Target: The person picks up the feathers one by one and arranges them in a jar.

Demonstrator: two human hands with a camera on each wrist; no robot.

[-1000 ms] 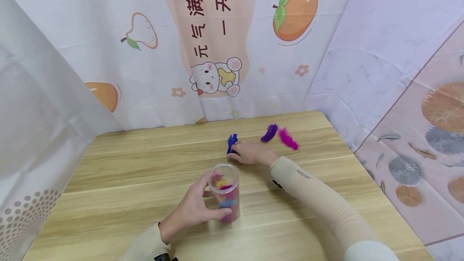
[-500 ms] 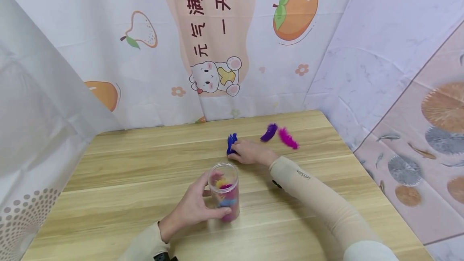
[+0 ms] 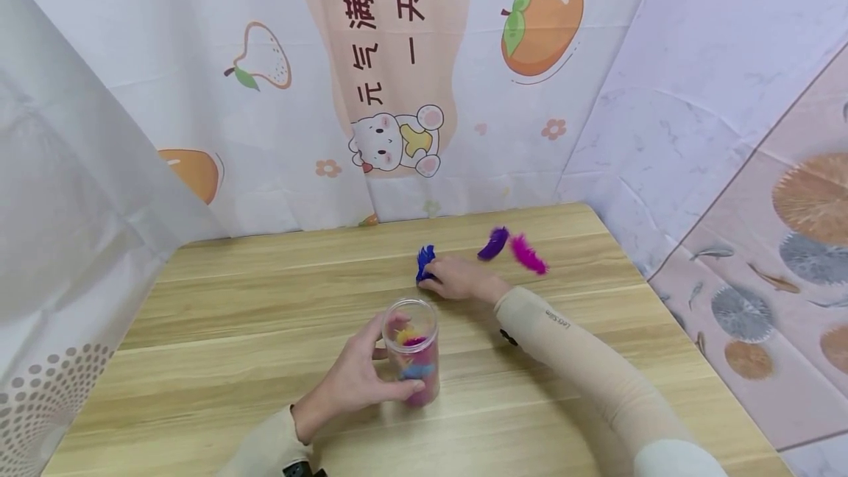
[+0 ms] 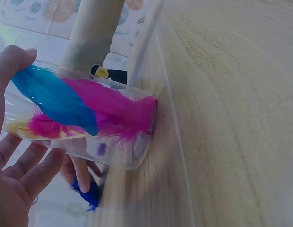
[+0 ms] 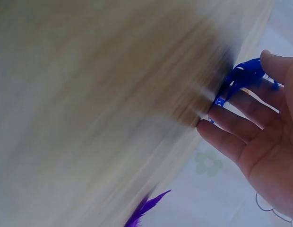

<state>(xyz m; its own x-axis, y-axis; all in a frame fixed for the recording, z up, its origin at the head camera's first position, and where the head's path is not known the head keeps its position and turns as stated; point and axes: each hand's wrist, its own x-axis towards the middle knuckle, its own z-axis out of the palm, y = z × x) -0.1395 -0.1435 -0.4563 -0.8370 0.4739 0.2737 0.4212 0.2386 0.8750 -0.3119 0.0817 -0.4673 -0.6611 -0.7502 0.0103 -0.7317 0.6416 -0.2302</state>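
Note:
In the head view my left hand (image 3: 354, 374) grips a clear, open-topped jar (image 3: 432, 333) from its left side, thumb in front. Through its wall in the left wrist view show a light-blue feather (image 4: 56, 97), a magenta feather (image 4: 118, 109) and some yellow fluff (image 4: 19, 128). The jar stands upright on the table. Farther back, my right hand (image 3: 458, 278) pinches a dark-blue feather (image 3: 425, 256) at the tabletop; part of it is hidden by the fingers. In the right wrist view this blue feather (image 5: 248, 73) lies between thumb and fingers.
Right of the right hand, a purple feather (image 3: 493, 244) and a magenta feather (image 3: 528, 255) lie on the wooden table (image 3: 265, 315). A printed curtain (image 3: 278, 138) hangs behind the table's back edge, and further cloth hangs at both sides.

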